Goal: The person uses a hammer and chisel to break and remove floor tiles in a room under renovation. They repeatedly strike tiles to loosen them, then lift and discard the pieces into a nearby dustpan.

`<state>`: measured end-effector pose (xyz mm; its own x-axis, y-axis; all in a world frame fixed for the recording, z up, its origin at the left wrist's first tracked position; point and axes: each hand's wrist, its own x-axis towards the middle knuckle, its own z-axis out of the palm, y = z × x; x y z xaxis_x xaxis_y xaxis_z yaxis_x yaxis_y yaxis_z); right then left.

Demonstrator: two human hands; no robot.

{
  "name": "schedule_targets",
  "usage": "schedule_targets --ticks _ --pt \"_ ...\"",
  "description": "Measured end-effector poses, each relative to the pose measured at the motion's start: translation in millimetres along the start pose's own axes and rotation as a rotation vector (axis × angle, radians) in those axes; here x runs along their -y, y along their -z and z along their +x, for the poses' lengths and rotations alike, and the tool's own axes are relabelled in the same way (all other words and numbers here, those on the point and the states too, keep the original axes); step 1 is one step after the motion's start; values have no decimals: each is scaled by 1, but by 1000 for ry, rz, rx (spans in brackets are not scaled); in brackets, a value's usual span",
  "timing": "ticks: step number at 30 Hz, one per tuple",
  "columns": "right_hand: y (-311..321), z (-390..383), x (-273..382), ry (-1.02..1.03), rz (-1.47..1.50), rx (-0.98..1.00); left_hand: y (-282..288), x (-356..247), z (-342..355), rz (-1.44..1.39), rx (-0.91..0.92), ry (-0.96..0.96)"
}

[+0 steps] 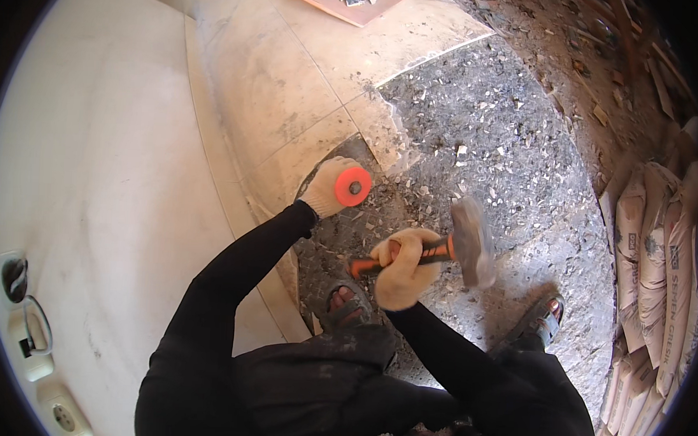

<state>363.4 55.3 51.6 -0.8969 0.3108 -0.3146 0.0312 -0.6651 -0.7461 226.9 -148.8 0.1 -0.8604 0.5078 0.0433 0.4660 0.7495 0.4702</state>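
Observation:
My left hand (324,187), in a pale knit glove, is closed around a chisel (353,187) seen from its struck end. A round orange guard surrounds the dark steel head; the blade is hidden below. My right hand (406,273), gloved too, grips the black-and-orange handle of a club hammer (473,244). Slightly blurred, the hammer's heavy head is to the right of the chisel and apart from it. Beneath the chisel lies the edge between cream floor tiles (292,87) and a rough grey bed (478,122) strewn with chips.
A white wall (94,168) with sockets (61,417) rises on the left. An orange pan (358,12) of rubble sits on the far tiles. Stacked paper sacks (651,254) line the right side. My sandalled feet (347,304) stand on the rough floor.

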Motion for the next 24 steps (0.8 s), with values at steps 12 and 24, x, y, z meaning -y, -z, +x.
schedule_targets --ticks 12,24 --pt "-19 -10 6 -140 -84 -136 -8 3 -1 65 75 8" --pt "-20 12 14 -245 -129 -165 -7 5 7 65 99 26"
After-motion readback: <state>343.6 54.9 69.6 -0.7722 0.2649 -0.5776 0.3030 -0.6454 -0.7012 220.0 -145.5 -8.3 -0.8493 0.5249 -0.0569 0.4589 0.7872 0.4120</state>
